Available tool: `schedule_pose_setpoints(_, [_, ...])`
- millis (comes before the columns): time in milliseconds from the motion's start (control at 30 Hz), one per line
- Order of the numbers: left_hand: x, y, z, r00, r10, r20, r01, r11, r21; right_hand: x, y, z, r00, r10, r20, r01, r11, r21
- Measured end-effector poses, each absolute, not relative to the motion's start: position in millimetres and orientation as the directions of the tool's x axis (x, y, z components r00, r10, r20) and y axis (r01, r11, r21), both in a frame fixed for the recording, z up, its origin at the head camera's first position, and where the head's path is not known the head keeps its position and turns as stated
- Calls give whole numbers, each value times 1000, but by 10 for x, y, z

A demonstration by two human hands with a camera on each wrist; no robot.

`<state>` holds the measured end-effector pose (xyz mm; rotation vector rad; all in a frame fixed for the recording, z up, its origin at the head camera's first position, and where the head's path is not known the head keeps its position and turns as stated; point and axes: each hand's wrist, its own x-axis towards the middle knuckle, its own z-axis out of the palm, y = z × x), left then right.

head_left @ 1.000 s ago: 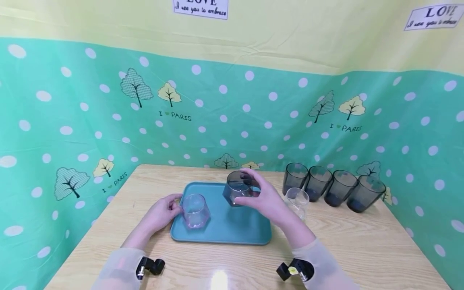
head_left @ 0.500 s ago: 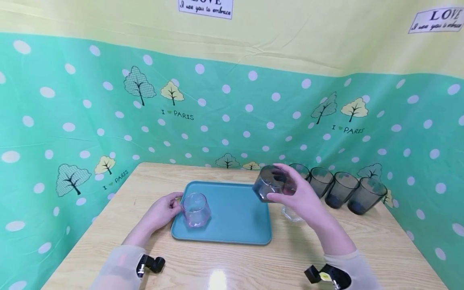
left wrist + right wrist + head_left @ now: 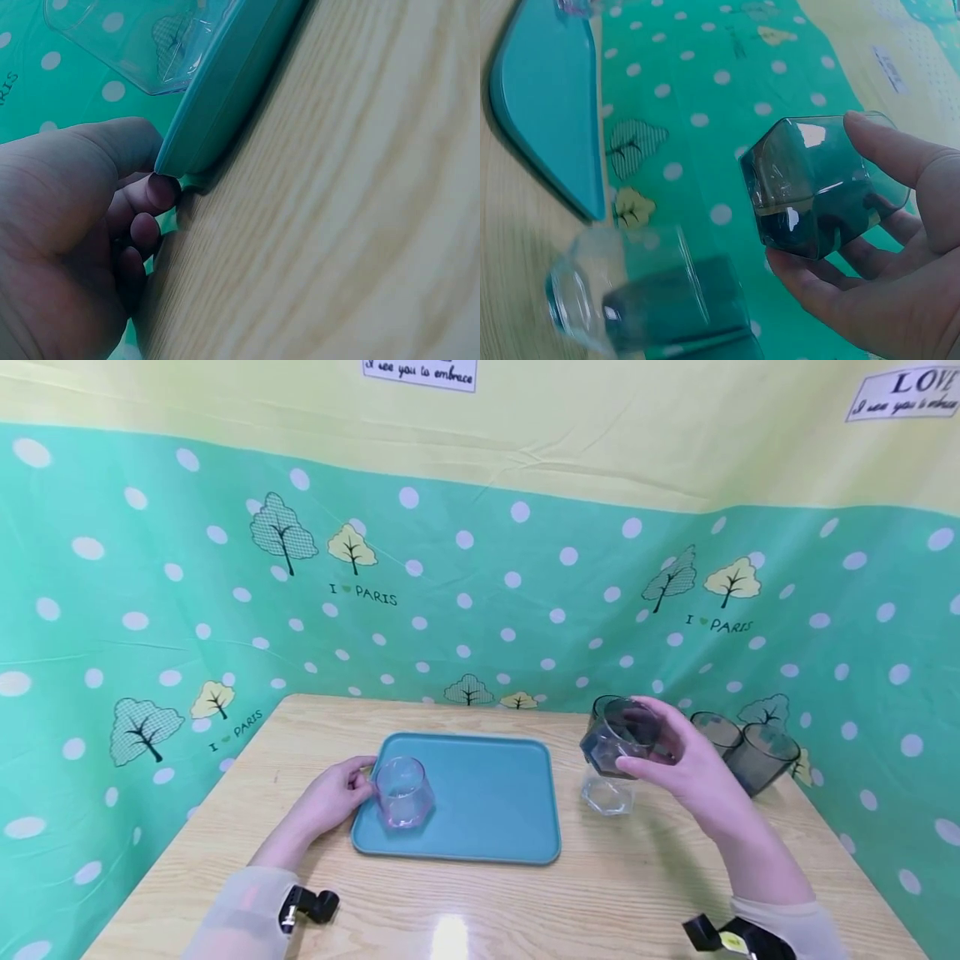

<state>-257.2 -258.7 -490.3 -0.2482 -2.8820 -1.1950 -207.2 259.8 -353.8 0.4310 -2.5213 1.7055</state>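
My left hand (image 3: 330,797) holds the left rim of a teal tray (image 3: 495,802). In the left wrist view the thumb lies at the rim (image 3: 199,112), with the fingertips curled below. A pale pink glass (image 3: 405,793) stands upright on the tray's left side, near that hand. My right hand (image 3: 690,764) grips a smoky grey tumbler (image 3: 611,747) with an angular base, thumb and fingers around its sides. It is raised and tilted, right of the tray. Below it on the table is a clear glass (image 3: 607,795), partly hidden behind the held tumbler.
A row of tall dark tinted glasses (image 3: 765,756) stands at the back right, partly hidden by the right hand and the held tumbler. The wooden table (image 3: 375,910) meets a green and yellow patterned curtain (image 3: 510,585) behind and at the sides.
My right hand has carried the grey tumbler from over the tray rightward, past its right edge, to above the clear glass. The left hand and the pink glass have stayed in place.
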Motion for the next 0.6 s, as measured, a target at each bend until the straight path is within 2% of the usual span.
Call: schedule_pose_setpoints(600, [-2591, -2589, -4914, -985, 146, 89, 167, 715, 678, -2046, 3262, -3682, -966, -141, 218, -257, 400, -880])
